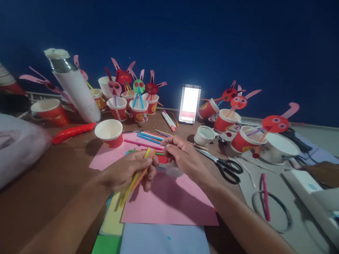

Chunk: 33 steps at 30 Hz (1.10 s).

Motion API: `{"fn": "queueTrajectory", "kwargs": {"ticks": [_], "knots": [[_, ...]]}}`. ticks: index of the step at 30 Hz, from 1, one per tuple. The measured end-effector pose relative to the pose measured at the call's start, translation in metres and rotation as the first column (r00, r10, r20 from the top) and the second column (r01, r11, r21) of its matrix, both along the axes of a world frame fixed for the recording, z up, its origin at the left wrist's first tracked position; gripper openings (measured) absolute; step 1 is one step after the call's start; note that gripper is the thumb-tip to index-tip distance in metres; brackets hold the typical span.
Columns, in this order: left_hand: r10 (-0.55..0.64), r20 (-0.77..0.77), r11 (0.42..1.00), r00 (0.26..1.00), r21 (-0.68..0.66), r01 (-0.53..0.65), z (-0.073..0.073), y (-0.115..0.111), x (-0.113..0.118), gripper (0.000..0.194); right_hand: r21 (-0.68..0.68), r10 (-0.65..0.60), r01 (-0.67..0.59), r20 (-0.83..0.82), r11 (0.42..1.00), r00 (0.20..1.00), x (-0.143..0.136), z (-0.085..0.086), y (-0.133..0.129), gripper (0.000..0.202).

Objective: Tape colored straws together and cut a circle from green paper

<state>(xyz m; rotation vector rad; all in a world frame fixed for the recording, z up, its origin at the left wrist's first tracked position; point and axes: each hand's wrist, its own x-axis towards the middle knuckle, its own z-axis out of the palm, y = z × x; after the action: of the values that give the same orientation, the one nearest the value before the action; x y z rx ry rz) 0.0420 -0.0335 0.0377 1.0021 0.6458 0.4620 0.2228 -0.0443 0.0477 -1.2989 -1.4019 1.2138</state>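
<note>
My left hand (140, 166) is closed around a yellow stick (136, 177) and an orange stick (143, 172), thin and flat-looking, slanting up between thumb and fingers. Close by on the right, my right hand (181, 155) has its thumb and fingertips pressed together; whatever they may hold is too small to make out. Below that hand lies a translucent round thing (175, 170), partly covered. Under both hands spreads a pink paper sheet (172, 205), on top of light blue (164, 241), yellow and green sheets. Several coloured sticks (148, 137) lie just beyond the hands.
Red paper cups (109, 133) stand at the back, many holding paper faces with long ears (139, 86). A white flask (72, 86) leans left, near a plastic bag (2, 152). Black-handled scissors (226, 167), a small mug (205, 135) and a lit phone (189, 104) are around.
</note>
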Motion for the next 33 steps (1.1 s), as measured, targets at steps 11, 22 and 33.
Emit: {"fn": "queueTrajectory", "kwargs": {"ticks": [11,22,33], "knots": [[0.041,-0.041,0.998,0.998,0.045,-0.039,-0.0011,0.0007,0.0024,0.021,-0.012,0.025,-0.026,-0.093,1.0,0.995,-0.0057,-0.002,-0.0014,0.014],[0.064,-0.162,0.987,0.985,0.156,-0.039,0.0009,-0.002,0.0045,0.025,-0.009,0.037,-0.038,-0.154,0.999,0.987,-0.0074,-0.0018,-0.0022,0.012],[0.08,-0.163,0.991,0.983,0.122,-0.06,0.0037,-0.0014,0.0065,0.024,0.183,0.052,-0.048,-0.014,0.982,0.999,-0.0066,-0.0102,-0.0011,0.018]]}}
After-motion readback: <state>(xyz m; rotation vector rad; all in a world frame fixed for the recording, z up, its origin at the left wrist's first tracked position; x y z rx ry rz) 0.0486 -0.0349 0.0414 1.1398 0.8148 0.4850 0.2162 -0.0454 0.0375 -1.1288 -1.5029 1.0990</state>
